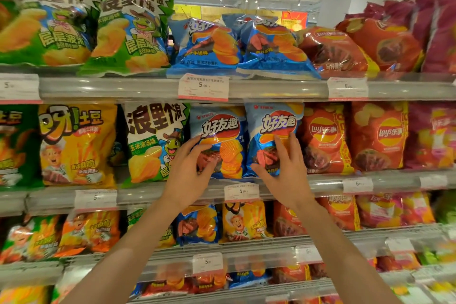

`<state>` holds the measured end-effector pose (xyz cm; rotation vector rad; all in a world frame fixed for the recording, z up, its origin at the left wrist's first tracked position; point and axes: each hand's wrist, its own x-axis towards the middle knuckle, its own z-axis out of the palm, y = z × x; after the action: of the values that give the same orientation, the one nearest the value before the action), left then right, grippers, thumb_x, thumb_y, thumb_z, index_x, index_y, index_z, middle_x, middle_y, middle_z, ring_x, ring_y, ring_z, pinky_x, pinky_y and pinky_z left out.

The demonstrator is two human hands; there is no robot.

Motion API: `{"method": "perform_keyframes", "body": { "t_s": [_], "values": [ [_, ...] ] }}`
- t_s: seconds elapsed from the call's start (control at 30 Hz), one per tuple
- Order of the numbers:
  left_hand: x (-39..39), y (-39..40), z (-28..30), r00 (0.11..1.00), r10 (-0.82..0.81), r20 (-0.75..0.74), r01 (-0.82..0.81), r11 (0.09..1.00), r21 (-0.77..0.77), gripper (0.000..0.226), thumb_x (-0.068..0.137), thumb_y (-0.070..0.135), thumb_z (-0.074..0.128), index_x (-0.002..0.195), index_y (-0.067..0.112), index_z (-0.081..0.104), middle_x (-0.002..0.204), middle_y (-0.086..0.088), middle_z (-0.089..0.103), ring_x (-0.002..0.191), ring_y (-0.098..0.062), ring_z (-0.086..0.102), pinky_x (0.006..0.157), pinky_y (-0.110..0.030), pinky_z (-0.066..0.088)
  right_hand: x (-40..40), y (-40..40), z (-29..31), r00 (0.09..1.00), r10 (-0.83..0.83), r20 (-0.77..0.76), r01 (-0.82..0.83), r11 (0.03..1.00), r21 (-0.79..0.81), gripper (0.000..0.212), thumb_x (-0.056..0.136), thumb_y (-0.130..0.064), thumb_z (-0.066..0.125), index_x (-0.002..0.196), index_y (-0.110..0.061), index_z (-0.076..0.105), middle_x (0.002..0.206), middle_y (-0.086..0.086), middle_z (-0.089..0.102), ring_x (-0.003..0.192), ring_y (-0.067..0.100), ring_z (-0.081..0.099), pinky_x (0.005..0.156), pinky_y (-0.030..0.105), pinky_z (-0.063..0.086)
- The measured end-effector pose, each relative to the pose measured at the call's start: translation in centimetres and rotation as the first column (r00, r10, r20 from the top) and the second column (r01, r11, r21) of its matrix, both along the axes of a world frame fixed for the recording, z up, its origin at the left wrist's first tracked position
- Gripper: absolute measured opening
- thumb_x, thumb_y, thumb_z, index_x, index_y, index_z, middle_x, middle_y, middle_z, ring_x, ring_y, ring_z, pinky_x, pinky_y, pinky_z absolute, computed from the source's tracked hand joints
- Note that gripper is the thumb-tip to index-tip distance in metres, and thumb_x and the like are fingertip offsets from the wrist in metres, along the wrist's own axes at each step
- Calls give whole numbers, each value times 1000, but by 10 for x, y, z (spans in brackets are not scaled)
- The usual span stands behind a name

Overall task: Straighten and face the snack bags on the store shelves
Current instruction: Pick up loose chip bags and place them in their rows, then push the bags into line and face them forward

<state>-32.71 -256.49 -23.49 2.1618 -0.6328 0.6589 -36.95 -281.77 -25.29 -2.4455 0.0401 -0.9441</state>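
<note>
While both hands work the middle shelf (320, 181), the left hand (190, 168) curls its grip on the left blue chip bag (222, 136), thumb at the left edge. Right hand (283, 165) holds the right blue chip bag (269, 126), fingers spread on the front, thumb probably under the bottom corner. Bags look light, puffy, slick, crushable; take them by edges.

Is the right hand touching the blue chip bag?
Touching. The head view shows the right hand spread on the front of the right blue chip bag, with its fingers lying on the foil and its thumb at the bag's lower edge.
</note>
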Motion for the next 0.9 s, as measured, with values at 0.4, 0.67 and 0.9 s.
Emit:
{"method": "perform_keyframes", "body": {
  "t_s": [0.4,0.67,0.9],
  "values": [
    [-64,97,-13,959,-56,-277,-80,886,-457,17,99,27,65,115,31,68,107,10,71,101,-7,66,88,-30,52,-59,80,-15,968,253,-12,-185,741,646,8,98,-19,65,97,-23,72,90,-6,75,89,10,70,78,22,56],
    [-80,174,-36,912,-116,-394,-164,777,-608,14,96,20,68,109,25,71,96,2,77,94,-15,72,82,-32,58,-63,183,-36,937,343,-62,-181,630,755,11,98,-13,63,95,-17,72,80,2,76,77,17,71,71,26,58],
    [-72,265,-34,901,-108,-420,-176,794,-581,16,96,20,68,111,25,71,97,2,77,98,-11,71,86,-35,56,-49,271,-44,947,316,-56,-132,542,830,11,96,-13,65,101,-7,73,80,9,76,81,31,71,74,32,61]
  ]
}}
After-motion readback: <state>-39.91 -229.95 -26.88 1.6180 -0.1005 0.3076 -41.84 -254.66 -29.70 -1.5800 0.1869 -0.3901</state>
